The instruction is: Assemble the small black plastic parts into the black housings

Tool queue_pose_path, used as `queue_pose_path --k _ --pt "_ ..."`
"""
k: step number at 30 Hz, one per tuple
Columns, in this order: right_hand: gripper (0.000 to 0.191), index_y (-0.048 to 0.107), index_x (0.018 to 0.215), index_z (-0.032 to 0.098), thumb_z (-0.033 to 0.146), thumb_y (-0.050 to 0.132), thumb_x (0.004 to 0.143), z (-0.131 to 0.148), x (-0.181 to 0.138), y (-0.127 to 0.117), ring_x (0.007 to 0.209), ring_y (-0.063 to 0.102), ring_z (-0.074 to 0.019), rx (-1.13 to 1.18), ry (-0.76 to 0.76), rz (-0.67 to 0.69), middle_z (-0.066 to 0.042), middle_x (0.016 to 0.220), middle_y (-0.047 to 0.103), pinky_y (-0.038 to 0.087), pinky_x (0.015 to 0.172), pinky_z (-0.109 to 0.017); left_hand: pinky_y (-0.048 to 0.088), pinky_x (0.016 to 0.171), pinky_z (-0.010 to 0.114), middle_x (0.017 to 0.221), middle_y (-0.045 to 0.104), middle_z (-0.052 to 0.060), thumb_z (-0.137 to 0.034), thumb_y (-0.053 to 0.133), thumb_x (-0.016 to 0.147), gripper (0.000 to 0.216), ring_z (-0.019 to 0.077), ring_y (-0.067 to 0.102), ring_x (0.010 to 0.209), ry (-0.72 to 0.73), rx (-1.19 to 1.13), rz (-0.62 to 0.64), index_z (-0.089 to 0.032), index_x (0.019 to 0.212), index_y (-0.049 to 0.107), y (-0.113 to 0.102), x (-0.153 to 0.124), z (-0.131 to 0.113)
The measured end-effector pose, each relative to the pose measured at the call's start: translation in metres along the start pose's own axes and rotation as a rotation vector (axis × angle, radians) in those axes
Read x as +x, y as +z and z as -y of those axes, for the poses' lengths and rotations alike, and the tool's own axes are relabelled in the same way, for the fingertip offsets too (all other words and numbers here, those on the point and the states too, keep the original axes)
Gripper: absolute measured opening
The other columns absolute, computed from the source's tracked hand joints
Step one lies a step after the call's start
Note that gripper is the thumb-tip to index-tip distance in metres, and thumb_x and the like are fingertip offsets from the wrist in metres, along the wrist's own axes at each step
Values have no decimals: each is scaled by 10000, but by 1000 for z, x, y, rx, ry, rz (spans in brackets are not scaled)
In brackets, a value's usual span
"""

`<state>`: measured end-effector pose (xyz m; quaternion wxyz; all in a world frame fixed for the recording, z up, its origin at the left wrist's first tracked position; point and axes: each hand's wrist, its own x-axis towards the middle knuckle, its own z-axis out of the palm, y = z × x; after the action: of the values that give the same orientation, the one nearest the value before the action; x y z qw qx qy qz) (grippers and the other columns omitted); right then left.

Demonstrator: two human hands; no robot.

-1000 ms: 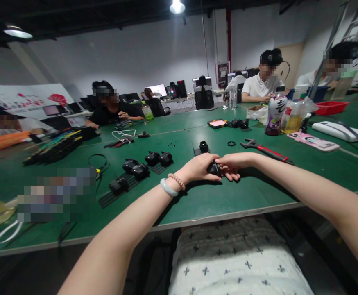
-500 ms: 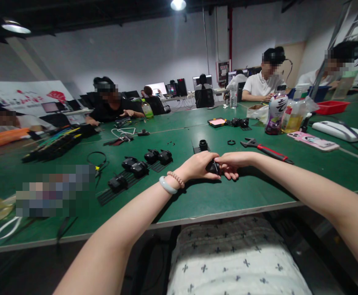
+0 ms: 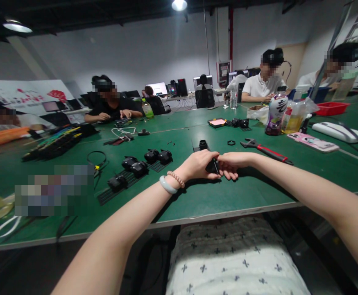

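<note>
My left hand (image 3: 201, 164) is wrapped round a small black part (image 3: 212, 166) with a slanted face, just above the green table (image 3: 179, 196). From the other side my right hand (image 3: 229, 164) meets it, thumb and forefinger pinched at the part's edge, lower fingers loosely curled. What exactly the right fingertips grip is hidden. Behind the hands stands a black cylindrical piece (image 3: 202, 144) on a flat dark base. A black ring (image 3: 231, 142) lies to its right, beside an adjustable wrench (image 3: 266, 150) with red and black handles.
Several black housings (image 3: 135, 166) on slatted strips sit left of my hands. Further left lie a cable loop (image 3: 96, 157) and a blurred-out item. On the right are a pink phone (image 3: 313, 141), a white power bank (image 3: 341, 130) and a purple bottle (image 3: 275, 112). Co-workers sit across the table.
Both my hands stay in nearly the same place on the black part, with a slight shift of the fingers. Across the table, a co-worker in black has lowered their hands to the tabletop.
</note>
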<state>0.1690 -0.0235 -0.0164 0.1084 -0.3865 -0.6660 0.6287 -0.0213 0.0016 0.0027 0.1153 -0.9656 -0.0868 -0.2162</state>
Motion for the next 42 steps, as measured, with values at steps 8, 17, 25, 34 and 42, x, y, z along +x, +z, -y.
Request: queue_pose_path --k 8,17,25,34,42 --pt "693 535 781 68 635 137 783 -1 3 0 419 560 -113 26 11 -42 -76 545 587 440 379 -198 445 715 311 865 585 88 -572 497 649 597 184 560 784 -5 64 -52 -117 1032 447 1 0 1" --pt "428 520 819 101 489 338 817 -3 7 1 492 584 -103 78 -154 -146 -69 669 614 475 417 -191 452 719 316 881 602 94 -568 497 644 604 200 570 817 -16 72 -36 -115 1041 455 0 0 0" --pt "472 509 721 94 500 294 828 2 1 5 363 521 -82 -21 -97 -165 -18 469 543 414 342 -164 454 726 320 882 604 103 -608 481 631 663 205 573 815 -2 100 -23 -102 1060 455 1 -1 2" --pt "338 531 699 92 331 328 824 1 3 3 388 530 -76 -25 -70 -160 -18 509 549 438 372 -165 459 712 325 846 599 99 -617 474 631 665 202 572 808 23 98 -58 -102 1050 461 2 -2 3" --pt "111 486 779 121 223 493 736 2 1 3 436 548 -61 -74 -107 -82 20 560 545 467 423 -156 456 719 328 838 596 101 -627 462 636 666 203 571 811 -1 121 -57 -102 1047 460 2 -2 5"
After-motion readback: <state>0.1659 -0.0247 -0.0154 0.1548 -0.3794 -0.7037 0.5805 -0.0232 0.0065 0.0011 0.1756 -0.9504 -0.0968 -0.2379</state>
